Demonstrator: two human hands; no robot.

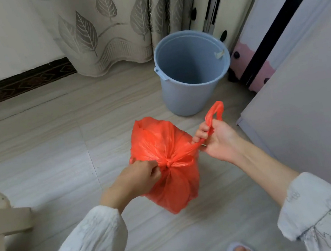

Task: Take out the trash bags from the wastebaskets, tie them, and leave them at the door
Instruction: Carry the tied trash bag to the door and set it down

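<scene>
Grips on red bag's (163, 147) handles

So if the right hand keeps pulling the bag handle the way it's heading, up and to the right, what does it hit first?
Probably the pale cabinet beside it. The right hand grips the red bag's handle close to that panel, though depth is hard to judge. The blue bin sits farther back.

No legible text or labels
</scene>
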